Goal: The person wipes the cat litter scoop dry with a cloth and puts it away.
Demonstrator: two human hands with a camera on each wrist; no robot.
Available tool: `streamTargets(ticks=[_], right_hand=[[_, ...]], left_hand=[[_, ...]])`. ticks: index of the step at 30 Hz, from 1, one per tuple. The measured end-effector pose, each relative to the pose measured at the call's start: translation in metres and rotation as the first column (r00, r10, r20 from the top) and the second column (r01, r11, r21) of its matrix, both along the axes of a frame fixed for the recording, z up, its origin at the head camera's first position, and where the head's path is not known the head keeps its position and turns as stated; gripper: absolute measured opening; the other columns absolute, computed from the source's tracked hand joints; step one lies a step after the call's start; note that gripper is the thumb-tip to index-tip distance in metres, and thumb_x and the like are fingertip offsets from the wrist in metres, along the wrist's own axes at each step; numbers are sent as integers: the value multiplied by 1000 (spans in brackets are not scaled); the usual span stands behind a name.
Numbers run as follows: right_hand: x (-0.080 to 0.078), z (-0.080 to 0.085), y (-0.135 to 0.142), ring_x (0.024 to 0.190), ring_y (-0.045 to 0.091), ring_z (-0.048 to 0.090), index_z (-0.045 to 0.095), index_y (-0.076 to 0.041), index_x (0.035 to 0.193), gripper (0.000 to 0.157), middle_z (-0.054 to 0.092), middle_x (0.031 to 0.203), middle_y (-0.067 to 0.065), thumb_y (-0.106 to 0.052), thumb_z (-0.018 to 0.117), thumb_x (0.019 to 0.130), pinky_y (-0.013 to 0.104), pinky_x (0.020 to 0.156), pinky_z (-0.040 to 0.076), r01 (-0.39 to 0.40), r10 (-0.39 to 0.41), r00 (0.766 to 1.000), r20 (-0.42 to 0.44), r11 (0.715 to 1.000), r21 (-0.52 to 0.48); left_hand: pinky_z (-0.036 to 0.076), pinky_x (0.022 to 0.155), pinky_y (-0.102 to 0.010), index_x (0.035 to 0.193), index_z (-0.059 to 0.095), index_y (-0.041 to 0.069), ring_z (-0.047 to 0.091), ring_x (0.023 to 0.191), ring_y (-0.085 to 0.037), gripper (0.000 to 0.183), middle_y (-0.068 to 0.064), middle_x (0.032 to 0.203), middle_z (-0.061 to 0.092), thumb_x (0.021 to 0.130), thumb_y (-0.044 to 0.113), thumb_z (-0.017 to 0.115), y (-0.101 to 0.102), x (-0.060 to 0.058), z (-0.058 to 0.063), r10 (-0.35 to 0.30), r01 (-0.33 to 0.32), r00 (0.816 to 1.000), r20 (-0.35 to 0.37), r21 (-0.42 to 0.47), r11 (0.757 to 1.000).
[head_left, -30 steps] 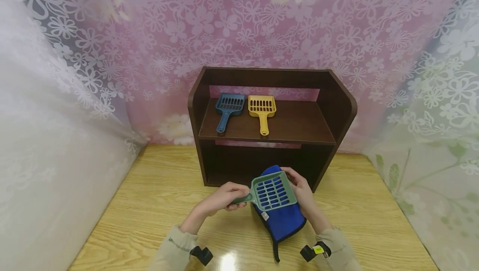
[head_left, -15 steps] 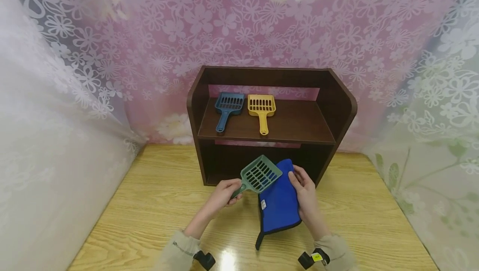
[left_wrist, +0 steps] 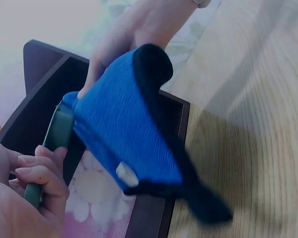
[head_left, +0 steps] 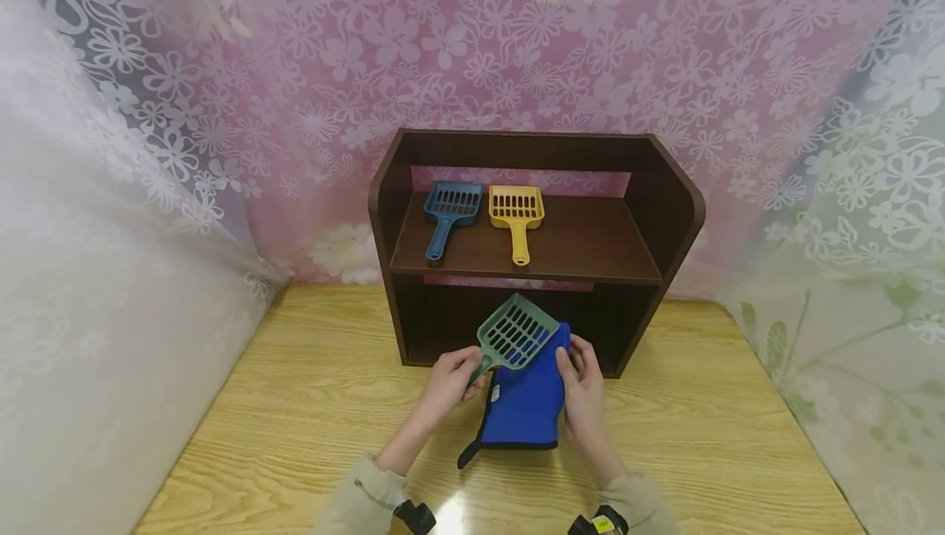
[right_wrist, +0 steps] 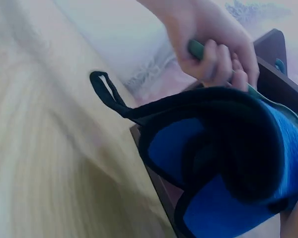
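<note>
In the head view, my left hand (head_left: 446, 381) grips the handle of a green slotted litter scoop (head_left: 545, 333), its blade angled up to the right. My right hand (head_left: 583, 391) holds the upper right edge of a blue cloth mitt (head_left: 526, 413) with black trim, thumb on the front. The scoop's blade overlaps the mitt's top. From the right wrist, the mitt's cuff (right_wrist: 208, 96) gapes open, with a black hanging loop (right_wrist: 102, 91). The left wrist view has the left fingers (left_wrist: 44, 173) curled round the scoop handle, and the mitt (left_wrist: 124, 114) hanging beside it.
A dark brown two-tier shelf (head_left: 591, 240) stands behind the hands on the wood-grain table (head_left: 295, 404). On its upper board lie a blue litter scoop (head_left: 445, 223) and a yellow litter scoop (head_left: 518, 223). Floral curtains (head_left: 472, 51) hang behind and at both sides.
The green scoop has turned from lying sideways across the mitt to pointing up. The mitt first swung right and rose, then moved left with my right hand, its loop end swinging left.
</note>
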State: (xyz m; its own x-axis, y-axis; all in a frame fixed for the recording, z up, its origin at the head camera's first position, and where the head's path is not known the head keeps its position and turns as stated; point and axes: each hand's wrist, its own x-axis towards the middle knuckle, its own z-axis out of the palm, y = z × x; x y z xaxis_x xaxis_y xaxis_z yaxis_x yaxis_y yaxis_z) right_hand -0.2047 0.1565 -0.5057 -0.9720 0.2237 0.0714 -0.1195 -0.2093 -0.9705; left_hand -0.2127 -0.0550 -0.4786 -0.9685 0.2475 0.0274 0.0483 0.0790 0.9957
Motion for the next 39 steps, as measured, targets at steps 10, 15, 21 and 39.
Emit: streamTargets(ticks=[10,15,21,39], right_hand=[[18,-15,-20,105,10,64,46,-2,135,34,58,123,1,-15,56,106,22,86,55,-43,47,997,-58,997,68],[24,-19,-25,100,12,68,50,-1,130,31,57,122,5,-13,61,103,24,83,57,-38,48,996,-68,989,144],[27,-19,-26,98,15,69,55,-1,126,29,56,121,8,-10,65,100,30,77,59,-42,57,994,-94,987,154],[9,-9,-15,97,7,64,49,3,131,32,59,113,0,-13,58,104,16,83,53,159,-153,981,-121,986,41]], left_hand=[[30,42,-16,86,55,-10,38,47,-12,31,-8,64,52,106,11,45,8,0,2,70,-70,997,-25,5,998],[30,42,-16,89,55,-14,38,47,-9,32,-7,63,51,106,11,45,9,0,2,81,-80,996,-33,21,997],[32,42,-17,87,58,-11,41,47,-7,31,-8,64,54,106,12,48,9,-1,3,113,-113,992,-54,-6,994],[30,43,-17,77,52,-5,40,46,-7,35,-9,64,54,106,13,46,9,4,3,21,-26,997,-77,-71,997]])
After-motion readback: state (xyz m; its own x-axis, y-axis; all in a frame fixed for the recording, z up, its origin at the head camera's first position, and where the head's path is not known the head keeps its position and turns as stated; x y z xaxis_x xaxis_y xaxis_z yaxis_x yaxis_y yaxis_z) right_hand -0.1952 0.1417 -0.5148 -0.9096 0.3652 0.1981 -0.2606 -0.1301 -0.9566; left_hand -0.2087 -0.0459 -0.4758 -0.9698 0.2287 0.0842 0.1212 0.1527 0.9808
